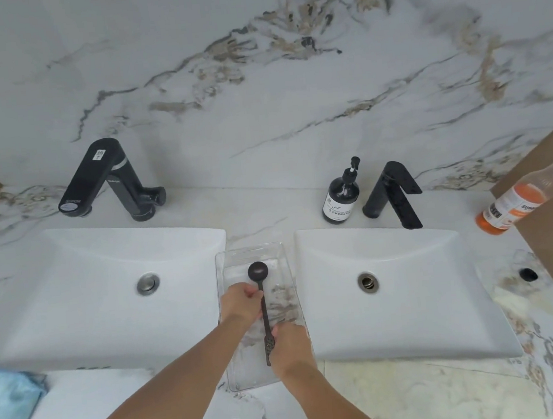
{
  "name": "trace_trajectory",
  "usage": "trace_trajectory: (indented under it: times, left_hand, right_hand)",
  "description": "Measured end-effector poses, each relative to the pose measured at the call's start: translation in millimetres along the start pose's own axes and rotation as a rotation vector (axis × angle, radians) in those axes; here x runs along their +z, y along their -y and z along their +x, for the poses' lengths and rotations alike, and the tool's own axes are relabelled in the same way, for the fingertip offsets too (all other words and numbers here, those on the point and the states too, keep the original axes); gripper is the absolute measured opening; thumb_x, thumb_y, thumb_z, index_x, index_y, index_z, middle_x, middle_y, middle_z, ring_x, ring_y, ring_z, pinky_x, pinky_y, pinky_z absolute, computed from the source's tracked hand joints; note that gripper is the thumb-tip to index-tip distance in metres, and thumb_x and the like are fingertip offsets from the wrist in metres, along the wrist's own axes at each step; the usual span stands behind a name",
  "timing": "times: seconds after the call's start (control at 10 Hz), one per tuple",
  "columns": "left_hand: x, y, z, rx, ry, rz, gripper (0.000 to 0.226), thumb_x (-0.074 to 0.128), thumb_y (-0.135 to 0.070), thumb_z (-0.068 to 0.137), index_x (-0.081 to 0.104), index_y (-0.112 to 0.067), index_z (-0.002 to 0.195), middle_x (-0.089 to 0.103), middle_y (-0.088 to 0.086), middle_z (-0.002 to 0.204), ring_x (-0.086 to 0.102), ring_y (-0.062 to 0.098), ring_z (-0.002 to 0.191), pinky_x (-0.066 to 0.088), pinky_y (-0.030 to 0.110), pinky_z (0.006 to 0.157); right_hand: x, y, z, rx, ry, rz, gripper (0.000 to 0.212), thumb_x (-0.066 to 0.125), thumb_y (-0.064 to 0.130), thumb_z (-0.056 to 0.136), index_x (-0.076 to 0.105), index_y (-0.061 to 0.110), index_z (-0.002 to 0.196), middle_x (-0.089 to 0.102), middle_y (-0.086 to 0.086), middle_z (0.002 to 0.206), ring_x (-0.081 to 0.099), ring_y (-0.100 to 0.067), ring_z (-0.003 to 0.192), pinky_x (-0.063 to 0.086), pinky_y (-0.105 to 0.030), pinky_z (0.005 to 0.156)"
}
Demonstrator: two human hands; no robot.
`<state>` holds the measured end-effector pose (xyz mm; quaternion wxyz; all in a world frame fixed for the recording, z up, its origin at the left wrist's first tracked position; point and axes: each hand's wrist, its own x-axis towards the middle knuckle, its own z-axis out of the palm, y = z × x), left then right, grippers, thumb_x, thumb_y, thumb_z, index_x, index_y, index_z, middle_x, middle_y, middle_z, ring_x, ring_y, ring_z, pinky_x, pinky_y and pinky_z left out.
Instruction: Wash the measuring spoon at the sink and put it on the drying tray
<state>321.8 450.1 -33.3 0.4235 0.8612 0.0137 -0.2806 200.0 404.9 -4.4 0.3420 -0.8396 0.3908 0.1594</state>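
A dark measuring spoon (259, 278) with a long thin handle lies lengthwise over the clear plastic drying tray (250, 254), bowl at the far end. The tray sits on the counter between the two white sinks. My left hand (241, 305) pinches the handle just below the bowl. My right hand (290, 346) grips the handle's near end, which shows beside my fingers. Both hands are over the tray. I cannot tell whether the spoon touches the tray floor.
A left sink (98, 270) has a black faucet (103, 182) behind it. The right sink (393, 282) has a black faucet (393, 194) and a dark soap pump bottle (341, 196). An orange-labelled bottle (517, 203) lies far right. A blue cloth (7, 407) sits near left.
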Motion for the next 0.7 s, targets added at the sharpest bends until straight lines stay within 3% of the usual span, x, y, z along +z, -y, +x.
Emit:
trace_trajectory:
  times: [0.2,0.4,0.5,0.6,0.7]
  left_hand:
    - [3.7,-2.6,-6.0,0.052,-0.048,0.106,0.024,0.060,-0.024,0.087,0.060,-0.021,0.064,0.066,0.000,0.066,0.064,0.018,0.061,0.059,0.034,0.065]
    - [0.8,-3.9,-6.9,0.039,-0.049,0.214,0.025,0.057,-0.028,0.090,0.056,-0.016,0.068,0.063,0.001,0.069,0.063,0.021,0.063,0.059,0.036,0.066]
    - [-2.7,-11.0,-7.6,0.043,0.006,0.271,0.024,0.052,-0.027,0.091,0.057,-0.009,0.076,0.068,0.009,0.076,0.069,0.027,0.071,0.060,0.037,0.069]
    - [-6.6,-20.1,-17.0,0.038,0.096,0.431,0.019,0.048,-0.019,0.091,0.052,-0.007,0.077,0.064,0.012,0.078,0.066,0.028,0.069,0.057,0.033,0.062]
    - [-12.7,-45.7,-28.3,0.061,0.195,0.544,0.007,0.050,-0.014,0.088,0.053,-0.008,0.085,0.055,0.004,0.080,0.059,0.022,0.070,0.044,0.023,0.046]
  right_hand:
    - [-0.1,-2.2,1.9,0.008,-0.042,-0.004,0.024,0.050,0.002,0.087,0.067,0.013,0.100,0.065,-0.007,0.105,0.065,-0.026,0.096,0.053,-0.030,0.079]
    - [-4.2,2.3,2.9,-0.009,0.029,-0.020,0.019,0.056,0.001,0.086,0.068,0.009,0.099,0.069,-0.011,0.110,0.067,-0.028,0.100,0.052,-0.027,0.077]
    - [-11.7,5.0,1.8,-0.067,0.042,-0.024,0.015,0.053,0.002,0.088,0.062,0.013,0.085,0.069,-0.011,0.104,0.066,-0.028,0.103,0.051,-0.027,0.076]
    - [-27.4,7.4,-5.7,-0.103,0.085,0.015,0.020,0.052,0.002,0.088,0.059,0.015,0.076,0.064,-0.007,0.093,0.067,-0.029,0.102,0.051,-0.025,0.072]
    - [-56.1,12.5,-6.0,-0.174,0.066,0.026,0.025,0.051,0.006,0.087,0.071,0.004,0.102,0.069,-0.015,0.114,0.066,-0.031,0.106,0.055,-0.029,0.087]
